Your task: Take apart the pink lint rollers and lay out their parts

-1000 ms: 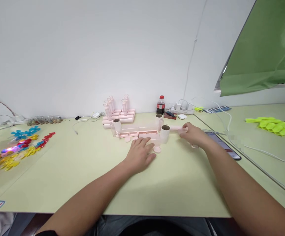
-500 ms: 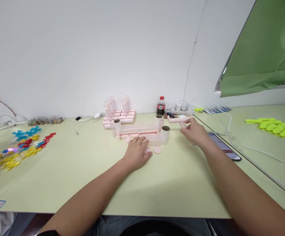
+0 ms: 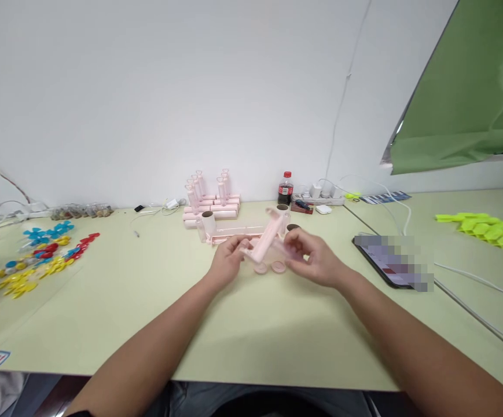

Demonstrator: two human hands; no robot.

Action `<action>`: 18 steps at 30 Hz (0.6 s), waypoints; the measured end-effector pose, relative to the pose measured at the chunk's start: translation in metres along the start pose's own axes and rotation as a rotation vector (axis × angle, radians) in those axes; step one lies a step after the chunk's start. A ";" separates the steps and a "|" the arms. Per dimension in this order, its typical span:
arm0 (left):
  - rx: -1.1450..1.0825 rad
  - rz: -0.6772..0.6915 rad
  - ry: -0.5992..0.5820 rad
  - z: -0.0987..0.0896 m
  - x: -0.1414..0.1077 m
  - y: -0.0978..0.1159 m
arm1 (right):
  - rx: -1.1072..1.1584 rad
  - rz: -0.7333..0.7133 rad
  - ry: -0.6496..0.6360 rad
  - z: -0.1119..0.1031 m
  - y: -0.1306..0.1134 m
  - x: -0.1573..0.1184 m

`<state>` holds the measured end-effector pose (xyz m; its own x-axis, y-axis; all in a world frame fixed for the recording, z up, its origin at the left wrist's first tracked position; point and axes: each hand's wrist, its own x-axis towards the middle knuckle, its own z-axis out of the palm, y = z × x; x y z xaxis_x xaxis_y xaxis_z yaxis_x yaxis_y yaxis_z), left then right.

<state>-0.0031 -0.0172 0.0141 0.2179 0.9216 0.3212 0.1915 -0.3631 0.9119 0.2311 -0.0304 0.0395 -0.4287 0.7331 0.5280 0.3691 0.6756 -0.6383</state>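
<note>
A long pale pink plastic part (image 3: 265, 240) with flared ends is held tilted above the table, between my two hands. My left hand (image 3: 227, 260) pinches its lower left end. My right hand (image 3: 316, 258) is closed on a paler, blurred section at its right side; whether that section is joined to it I cannot tell. Below lie two small pink discs (image 3: 278, 267). Just behind, a pink tray-like frame (image 3: 225, 237) is partly hidden by my hands. Cardboard-lined white tubes (image 3: 208, 223) stand around the frame, and the one behind my right hand is mostly covered.
Pink assemblies with upright clear-handled tubes (image 3: 212, 202) are stacked against the wall. A cola bottle (image 3: 285, 190) and a power strip (image 3: 320, 200) stand right of them. A phone (image 3: 381, 263) lies to the right, colourful plastic pieces (image 3: 47, 255) to the left, yellow-green pieces (image 3: 488, 227) far right.
My right hand has brought the pink part from the right to the middle, turning it. My left hand has lifted from beside the discs and taken its end.
</note>
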 end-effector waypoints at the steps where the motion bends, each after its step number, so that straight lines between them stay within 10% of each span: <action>1: -0.168 -0.097 -0.083 -0.003 0.000 0.002 | 0.003 -0.022 -0.089 0.006 -0.005 -0.001; 5: -0.488 -0.306 -0.419 -0.008 -0.005 0.009 | -0.034 -0.067 -0.243 0.020 -0.018 -0.003; 18: -0.496 -0.365 -0.529 -0.015 -0.008 0.010 | -0.070 0.063 -0.419 0.019 -0.009 0.000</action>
<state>-0.0168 -0.0259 0.0243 0.6713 0.7380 -0.0691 -0.0809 0.1656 0.9829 0.2123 -0.0383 0.0347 -0.6963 0.6872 0.2069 0.4539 0.6450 -0.6148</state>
